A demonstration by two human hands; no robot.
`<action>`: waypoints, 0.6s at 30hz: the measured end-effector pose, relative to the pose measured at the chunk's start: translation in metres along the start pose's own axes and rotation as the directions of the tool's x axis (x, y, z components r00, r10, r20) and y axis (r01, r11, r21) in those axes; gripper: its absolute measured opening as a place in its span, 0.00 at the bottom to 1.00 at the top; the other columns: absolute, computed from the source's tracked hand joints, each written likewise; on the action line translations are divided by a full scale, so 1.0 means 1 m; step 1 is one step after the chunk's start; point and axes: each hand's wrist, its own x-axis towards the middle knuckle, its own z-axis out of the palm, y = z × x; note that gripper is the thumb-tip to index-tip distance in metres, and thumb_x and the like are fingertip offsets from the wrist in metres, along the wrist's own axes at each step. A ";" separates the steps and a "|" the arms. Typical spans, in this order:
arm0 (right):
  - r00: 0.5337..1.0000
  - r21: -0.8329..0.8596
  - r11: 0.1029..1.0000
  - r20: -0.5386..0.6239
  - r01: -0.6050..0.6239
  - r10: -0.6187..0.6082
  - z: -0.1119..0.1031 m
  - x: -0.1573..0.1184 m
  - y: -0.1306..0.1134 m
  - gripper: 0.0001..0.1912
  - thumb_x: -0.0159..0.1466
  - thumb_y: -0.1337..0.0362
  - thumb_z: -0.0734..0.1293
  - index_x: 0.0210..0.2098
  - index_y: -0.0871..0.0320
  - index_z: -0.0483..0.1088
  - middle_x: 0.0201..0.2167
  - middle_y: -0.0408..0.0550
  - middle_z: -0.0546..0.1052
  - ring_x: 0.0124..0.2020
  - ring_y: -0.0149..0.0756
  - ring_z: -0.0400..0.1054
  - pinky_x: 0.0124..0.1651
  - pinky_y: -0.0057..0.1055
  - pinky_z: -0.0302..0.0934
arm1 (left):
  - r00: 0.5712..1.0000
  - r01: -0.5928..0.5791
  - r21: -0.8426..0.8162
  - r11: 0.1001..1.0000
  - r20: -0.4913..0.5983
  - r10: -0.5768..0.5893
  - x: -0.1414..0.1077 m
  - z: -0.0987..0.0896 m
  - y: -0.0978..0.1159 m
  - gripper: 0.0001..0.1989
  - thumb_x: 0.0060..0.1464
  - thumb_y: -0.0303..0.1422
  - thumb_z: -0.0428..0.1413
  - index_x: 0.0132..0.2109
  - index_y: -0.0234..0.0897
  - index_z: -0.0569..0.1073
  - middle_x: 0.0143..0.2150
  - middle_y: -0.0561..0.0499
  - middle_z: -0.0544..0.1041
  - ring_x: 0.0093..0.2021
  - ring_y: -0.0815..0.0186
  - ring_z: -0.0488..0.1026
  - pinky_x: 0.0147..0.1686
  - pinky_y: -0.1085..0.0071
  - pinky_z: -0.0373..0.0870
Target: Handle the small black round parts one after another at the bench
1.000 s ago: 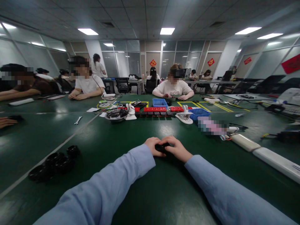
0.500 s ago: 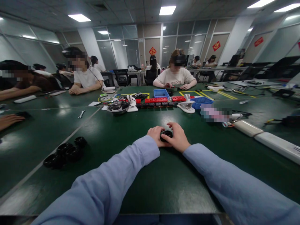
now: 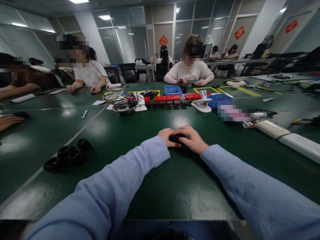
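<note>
Between my two hands, on the green table [image 3: 155, 196], is a round black part [image 3: 177, 137], partly hidden by my fingers. My left hand [image 3: 168, 137] is curled round its left side. From the right and over its top, my right hand [image 3: 192, 138] wraps the same part, thumb at the near side. Several glossy black round pieces [image 3: 75, 155] stand grouped on the table to the left of my left sleeve.
Further off are a red power strip [image 3: 167, 98], a metal bowl [image 3: 124, 106], a white clamp [image 3: 202, 102], blue baskets [image 3: 173, 90] and a long white bar [image 3: 301, 144] at right. A wrench [image 3: 85, 114] lies left. People sit across the table.
My right hand's fingers have come down over the black part, covering more of it. The view has tilted down slightly. A person across at left has moved their hands apart.
</note>
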 end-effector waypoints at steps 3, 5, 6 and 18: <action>0.999 0.115 0.992 0.008 0.048 -0.049 -0.001 0.000 0.001 0.13 0.53 0.69 0.57 0.30 0.54 0.71 0.34 0.43 0.74 0.41 0.38 0.62 0.47 0.39 0.54 | 0.999 -0.030 0.008 1.000 0.011 0.030 0.001 0.001 -0.003 0.24 0.35 0.49 0.59 0.38 0.38 0.72 0.36 0.51 0.71 0.38 0.63 0.67 0.40 0.69 0.63; 0.995 0.122 0.988 -0.019 0.099 -0.097 -0.001 -0.002 0.001 0.12 0.55 0.67 0.56 0.30 0.54 0.71 0.35 0.44 0.74 0.42 0.38 0.62 0.48 0.39 0.54 | 0.999 -0.026 0.024 0.999 0.021 0.025 0.001 0.001 -0.004 0.25 0.35 0.49 0.58 0.39 0.37 0.71 0.35 0.50 0.71 0.38 0.61 0.68 0.39 0.68 0.64; 0.993 0.099 0.988 -0.036 0.118 -0.115 -0.001 -0.003 0.000 0.12 0.56 0.66 0.57 0.32 0.54 0.71 0.36 0.44 0.73 0.43 0.38 0.61 0.48 0.39 0.53 | 1.000 -0.017 0.026 1.000 0.024 0.017 0.001 0.002 -0.004 0.26 0.36 0.49 0.58 0.40 0.36 0.71 0.35 0.49 0.71 0.38 0.61 0.68 0.39 0.67 0.64; 0.978 -0.315 0.934 -0.173 -0.166 0.115 0.010 -0.005 0.000 0.21 0.50 0.51 0.65 0.36 0.60 0.62 0.33 0.51 0.68 0.37 0.42 0.61 0.40 0.36 0.55 | 0.997 0.077 0.114 0.990 -0.031 -0.074 -0.004 0.003 0.012 0.22 0.37 0.47 0.56 0.37 0.36 0.71 0.34 0.49 0.73 0.37 0.59 0.69 0.39 0.66 0.64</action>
